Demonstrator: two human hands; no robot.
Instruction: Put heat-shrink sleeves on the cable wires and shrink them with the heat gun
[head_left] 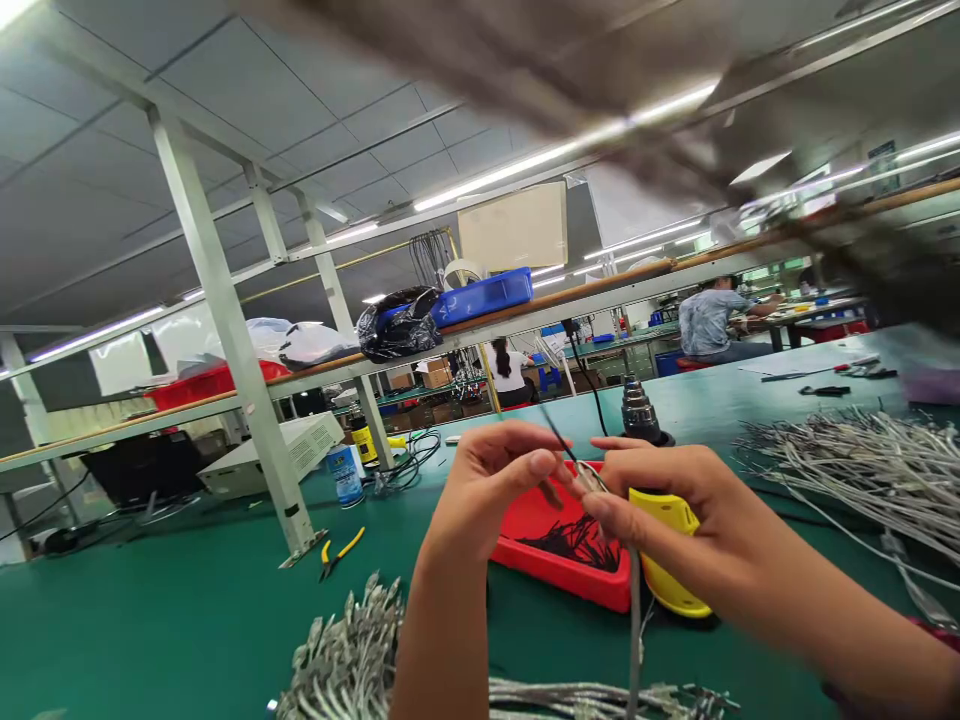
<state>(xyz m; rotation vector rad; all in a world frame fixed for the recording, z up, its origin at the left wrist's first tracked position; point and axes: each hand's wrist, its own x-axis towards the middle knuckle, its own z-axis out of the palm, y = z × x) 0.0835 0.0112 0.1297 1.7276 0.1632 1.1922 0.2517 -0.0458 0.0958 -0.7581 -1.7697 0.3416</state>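
Observation:
My left hand (499, 480) is closed in a pinch at a thin black tube (558, 436), which sticks up past the fingertips. My right hand (667, 510) grips a grey cable (634, 620) near its stripped end, where loose wires (592, 475) show. Both sets of fingertips nearly meet. Behind and below them is a red tray (555, 570) with short black tubes (581, 543) inside. Just beyond my right hand stands a heat gun, its dark nozzle (637, 408) pointing up and its yellow body (671, 560) partly hidden by the hand.
Bundles of grey cables lie in front (349, 650) and at right (862, 480). Yellow-handled cutters (341, 553) rest on the green table (187, 620), near a shelf post (232, 340) and a blue can (345, 475). A blurred dark shape crosses the top right. Two people sit farther back.

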